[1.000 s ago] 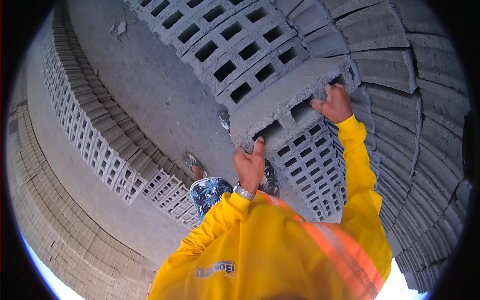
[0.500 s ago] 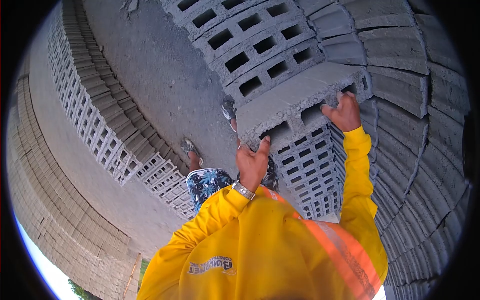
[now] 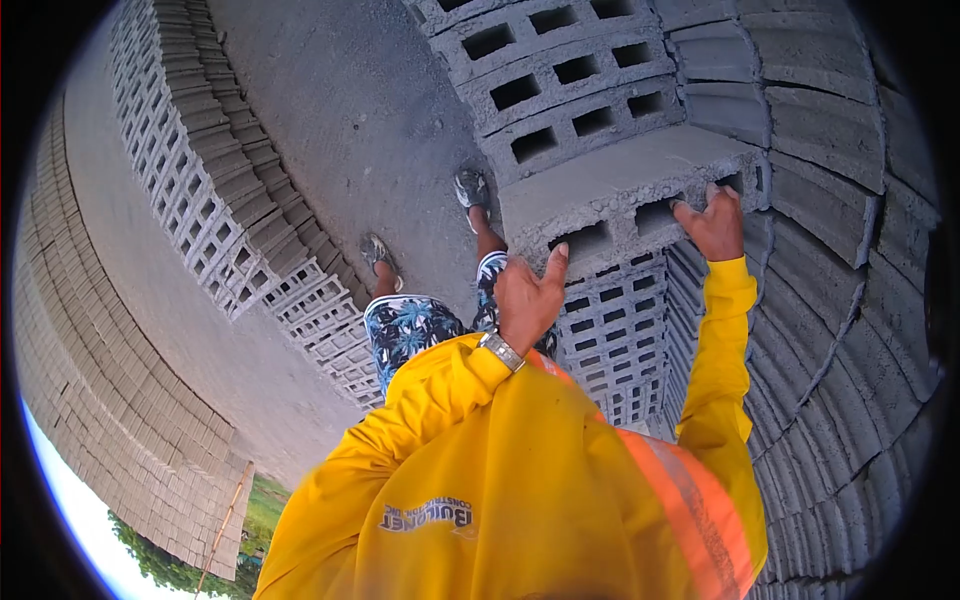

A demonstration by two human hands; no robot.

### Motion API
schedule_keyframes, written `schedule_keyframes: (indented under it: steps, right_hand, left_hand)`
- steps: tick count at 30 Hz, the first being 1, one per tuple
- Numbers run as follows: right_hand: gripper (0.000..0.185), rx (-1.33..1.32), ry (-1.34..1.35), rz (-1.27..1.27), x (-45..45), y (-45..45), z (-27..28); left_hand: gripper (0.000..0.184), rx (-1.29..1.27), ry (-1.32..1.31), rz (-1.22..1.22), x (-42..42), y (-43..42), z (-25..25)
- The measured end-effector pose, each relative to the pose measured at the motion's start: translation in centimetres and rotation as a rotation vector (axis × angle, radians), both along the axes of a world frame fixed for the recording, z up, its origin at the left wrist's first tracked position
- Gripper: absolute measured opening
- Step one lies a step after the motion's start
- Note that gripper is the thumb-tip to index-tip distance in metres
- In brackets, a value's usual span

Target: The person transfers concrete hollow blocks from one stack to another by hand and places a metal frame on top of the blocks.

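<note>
A grey concrete hollow block (image 3: 625, 175) lies at the upper middle of the head view, its rough, holed face turned toward me. My left hand (image 3: 527, 303), with a metal watch on its wrist, grips the block's near left end. Its thumb rests at the edge of the left hole, and its other fingers are mostly out of sight. My right hand (image 3: 715, 224) is closed on the right part of the block, the thumb and a finger hooked into neighbouring holes. I cannot tell whether the block still rests on those below.
More stacked hollow blocks (image 3: 575, 68) rise just beyond, and another holed stack face (image 3: 615, 335) shows below. Rows of blocks (image 3: 815, 130) fill the right side. A long block row (image 3: 180, 190) runs along the left, across a concrete ground strip (image 3: 330, 120) where my feet stand.
The view has shifted, so the block, both hands and the stacks appear slightly farther right. Both hands keep their grip on the block.
</note>
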State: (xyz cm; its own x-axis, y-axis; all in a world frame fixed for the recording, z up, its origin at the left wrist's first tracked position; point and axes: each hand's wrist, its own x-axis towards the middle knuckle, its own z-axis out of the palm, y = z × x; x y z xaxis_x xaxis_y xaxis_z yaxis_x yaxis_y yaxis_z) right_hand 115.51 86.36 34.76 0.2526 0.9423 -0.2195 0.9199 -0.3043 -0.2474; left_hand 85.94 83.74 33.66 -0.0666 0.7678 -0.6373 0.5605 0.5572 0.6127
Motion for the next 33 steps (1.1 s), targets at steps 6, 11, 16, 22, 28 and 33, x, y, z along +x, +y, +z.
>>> schedule_keyframes:
  steps: [6,11,16,22,28,33]
  right_hand:
    - [0.041,-0.029,0.052,0.0,0.1,0.4,0.0]
    - [0.046,-0.045,0.052,-0.065,0.6,0.2,0.0]
    - [0.054,-0.207,0.063,-0.14,-0.3,1.3,1.1]
    - [0.044,-0.08,0.086,-0.082,-1.2,1.2,1.2]
    - [0.046,-0.345,0.052,-0.138,-1.1,2.1,2.2]
    - [0.056,-0.245,-0.115,-0.06,0.8,0.8,0.8]
  left_hand:
    - [0.062,-0.134,-0.143,-0.161,-1.7,0.9,0.8]
    - [0.065,0.024,-0.11,-0.086,-0.6,-1.3,-0.4]
    - [0.076,0.048,-0.133,-0.059,-0.5,-2.0,-0.8]
    - [0.071,0.072,-0.144,-0.015,-0.5,-2.0,-0.7]
    - [0.075,-0.141,-0.255,-0.053,-1.2,-0.8,0.6]
    - [0.073,-0.073,-0.339,-0.135,-3.3,-0.6,0.0]
